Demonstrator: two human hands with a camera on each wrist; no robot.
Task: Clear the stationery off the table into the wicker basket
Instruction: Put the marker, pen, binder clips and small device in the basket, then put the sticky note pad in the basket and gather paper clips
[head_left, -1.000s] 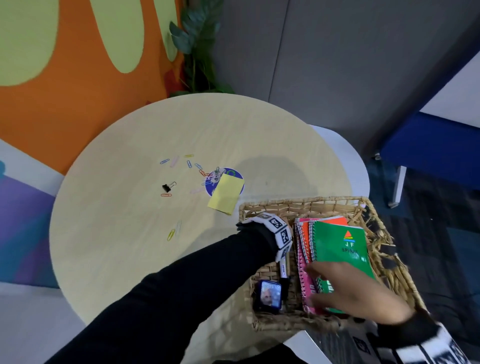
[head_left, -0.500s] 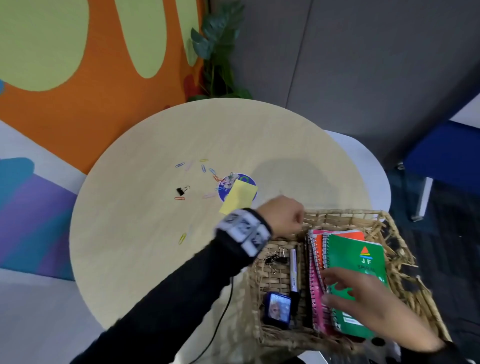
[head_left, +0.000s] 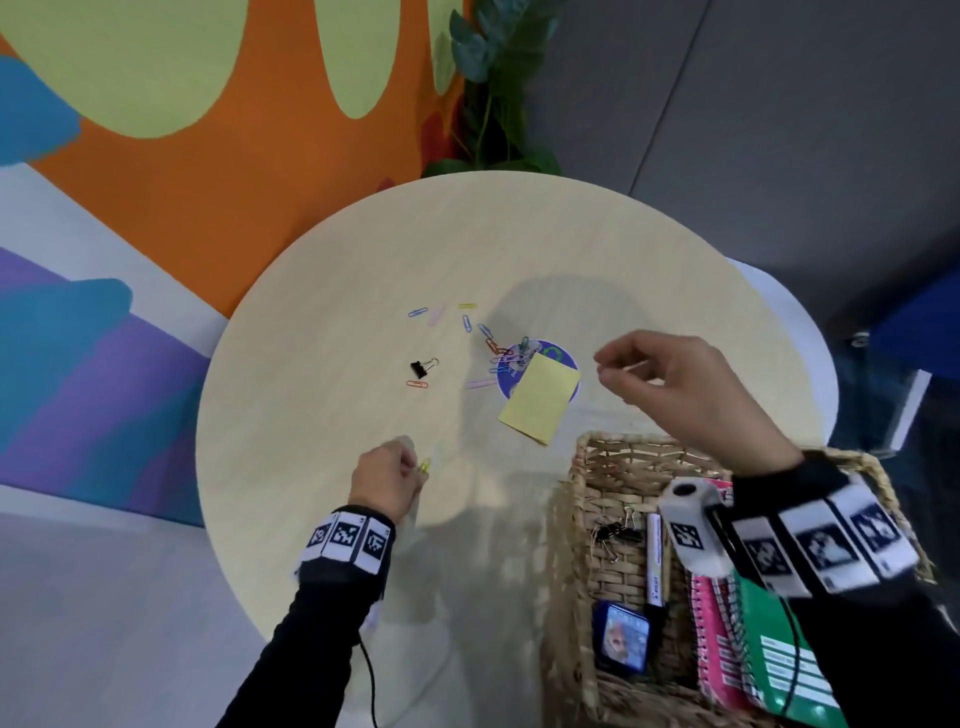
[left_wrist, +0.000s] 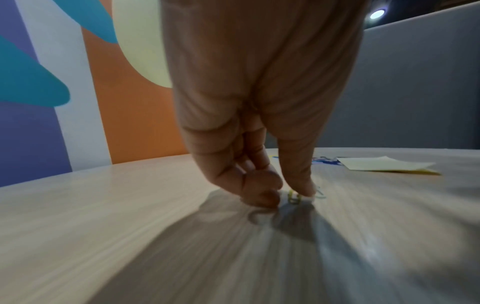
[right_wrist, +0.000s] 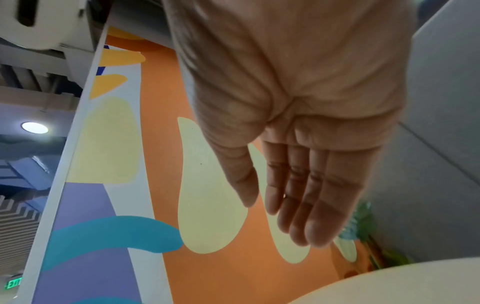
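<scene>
My left hand is low on the round table, near its front. Thumb and forefinger pinch a yellow paper clip; the left wrist view shows that clip between the two fingertips, against the tabletop. My right hand hovers past the far rim of the wicker basket, fingers relaxed and holding nothing. Further out lie a yellow sticky-note pad over a round blue disc, several coloured paper clips and a black binder clip.
The basket holds a green notebook, a pink notebook, a marker, binder clips and a small blue item. A potted plant stands behind the table by the painted wall.
My left hand left the basket and moved left onto the table, down to the yellow clip. My right hand lifted off the green notebook and reached out over the table.
</scene>
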